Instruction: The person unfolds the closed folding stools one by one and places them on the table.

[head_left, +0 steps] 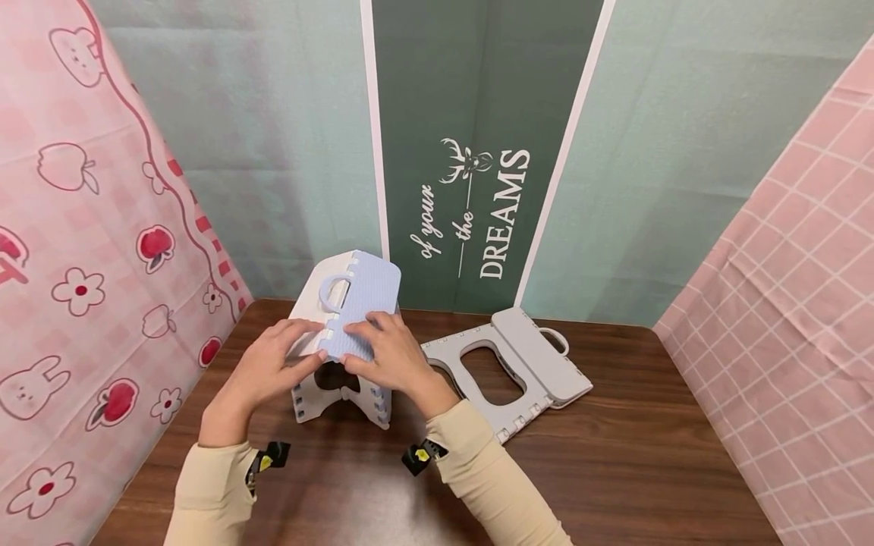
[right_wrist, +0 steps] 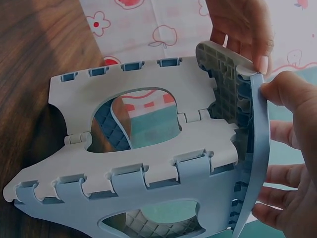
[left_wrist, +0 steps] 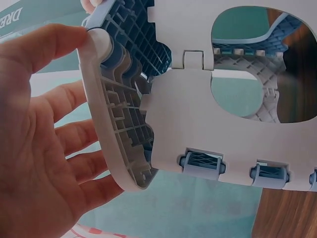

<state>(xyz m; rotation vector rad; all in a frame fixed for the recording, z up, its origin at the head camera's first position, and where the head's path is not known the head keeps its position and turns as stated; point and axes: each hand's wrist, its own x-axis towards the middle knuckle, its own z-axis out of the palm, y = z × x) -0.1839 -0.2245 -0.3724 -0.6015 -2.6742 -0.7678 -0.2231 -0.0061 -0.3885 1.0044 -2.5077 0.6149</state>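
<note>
A folding step stool [head_left: 374,288] with a half white, half blue top stands unfolded on the table, to the left of the middle. My left hand [head_left: 253,371] rests on the white half, its thumb at the near edge and the other fingers spread over the panel. On the blue half [right_wrist: 261,148] lies my right hand [head_left: 396,356], fingers extended and thumb at the near edge close to the left thumb. Beneath the top, the white end panel [left_wrist: 193,94] shows its middle hinge and large cut-outs. A blue loop handle [head_left: 329,294] sticks up at the seam.
Right of the stool, a grey folded step stool [head_left: 539,356] lies flat on the wooden table [head_left: 614,455], its loop handle toward the back right. A green printed curtain [head_left: 273,152] hangs behind the table; pink patterned cloths [head_left: 82,318] line both sides.
</note>
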